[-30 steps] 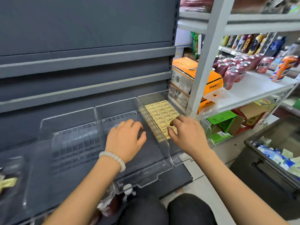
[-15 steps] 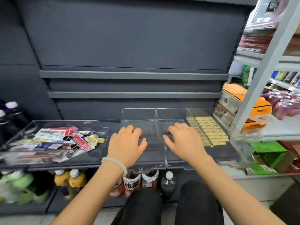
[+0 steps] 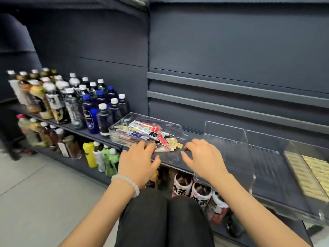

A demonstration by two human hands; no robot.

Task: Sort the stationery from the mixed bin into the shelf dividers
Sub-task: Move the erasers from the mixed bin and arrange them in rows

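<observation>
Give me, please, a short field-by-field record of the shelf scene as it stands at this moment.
mixed bin: clear bin on the shelf, holding assorted packets
left hand: open, at the bin's front edge, holding nothing
right hand: open, fingers spread, just right of the bin
shelf dividers: clear, to the right; nearest compartments bare
yellow packs: rows in the far-right compartment
bottles: left of the bin

A dark grey shelf (image 3: 194, 135) crosses the middle of the frame. On it stand bottles (image 3: 92, 107) at left, a clear mixed bin (image 3: 175, 126) at centre (heaped with packets), and clear dividers (image 3: 249, 139) toward the right.
</observation>
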